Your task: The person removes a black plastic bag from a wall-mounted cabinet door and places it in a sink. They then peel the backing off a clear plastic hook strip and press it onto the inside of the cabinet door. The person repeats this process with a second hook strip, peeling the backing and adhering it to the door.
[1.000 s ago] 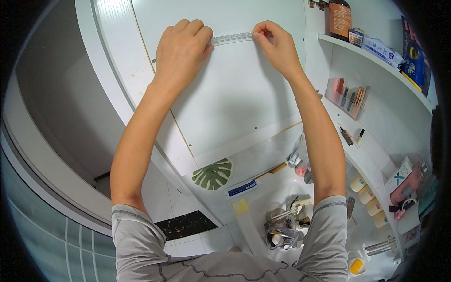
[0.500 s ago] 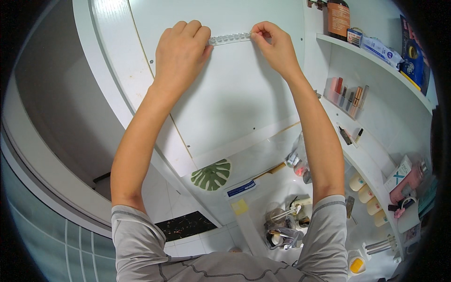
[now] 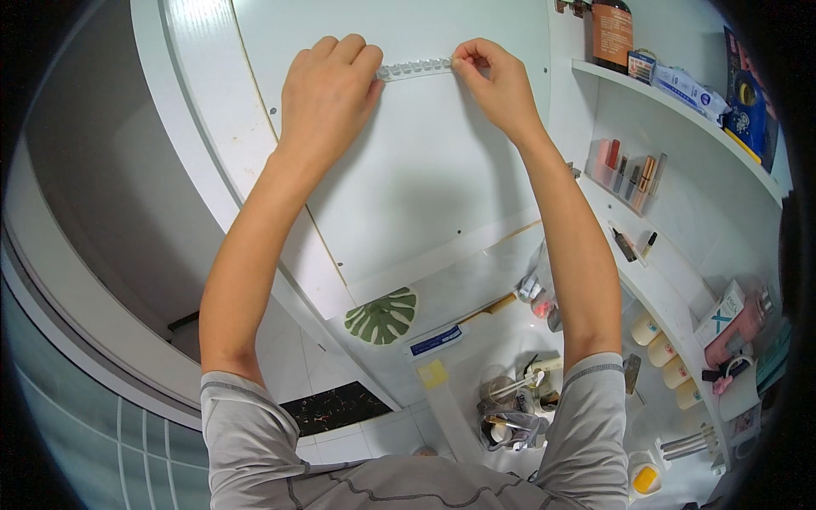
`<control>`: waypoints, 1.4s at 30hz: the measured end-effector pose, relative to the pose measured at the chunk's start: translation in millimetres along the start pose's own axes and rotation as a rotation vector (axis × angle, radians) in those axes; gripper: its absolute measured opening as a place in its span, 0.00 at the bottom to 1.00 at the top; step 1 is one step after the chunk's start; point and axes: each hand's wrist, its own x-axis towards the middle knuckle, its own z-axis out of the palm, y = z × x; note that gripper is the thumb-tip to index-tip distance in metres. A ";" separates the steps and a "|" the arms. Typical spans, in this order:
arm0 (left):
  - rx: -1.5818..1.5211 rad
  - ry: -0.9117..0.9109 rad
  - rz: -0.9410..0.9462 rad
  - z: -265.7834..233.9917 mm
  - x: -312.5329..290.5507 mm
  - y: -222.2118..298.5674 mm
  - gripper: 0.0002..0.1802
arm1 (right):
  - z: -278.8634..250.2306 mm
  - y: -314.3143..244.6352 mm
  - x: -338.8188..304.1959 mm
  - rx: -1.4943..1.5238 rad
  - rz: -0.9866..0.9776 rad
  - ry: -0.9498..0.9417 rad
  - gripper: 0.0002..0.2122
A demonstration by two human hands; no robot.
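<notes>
A narrow, clear, ridged plastic strip stretches level between my two hands, in front of a white cabinet door panel. Its left end runs under my left hand, which is closed with its back toward me; the thumb lies by the strip and the fingertips are hidden. At the other end, my right hand pinches the strip between thumb and forefinger. From here I cannot tell whether the strip presses flat on the panel.
Shelves on the right hold a brown bottle, a clear lipstick holder and several cream-coloured containers. Below the panel are a leaf-shaped mat, a blue-and-white tube and a cluttered white counter. A doorway frame stands left.
</notes>
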 end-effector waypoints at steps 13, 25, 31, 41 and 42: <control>-0.099 -0.180 0.121 0.8 -55.9 52.5 0.38 | -1.3 0.5 4.8 -0.032 0.002 0.009 0.05; 0.030 -0.233 0.046 0.7 -56.4 34.8 0.38 | -7.2 -2.3 2.4 0.085 0.067 -0.027 0.08; 0.081 -0.244 0.031 2.5 -57.2 35.1 0.38 | 2.4 6.0 -43.1 -0.040 -0.089 0.139 0.15; 0.118 -0.195 0.015 4.7 -55.8 32.8 0.38 | 57.6 -25.9 -60.5 -0.388 -0.276 0.232 0.19; 0.112 -0.191 0.016 5.4 -54.6 32.7 0.38 | 58.6 -24.8 -60.2 -0.403 -0.292 0.242 0.19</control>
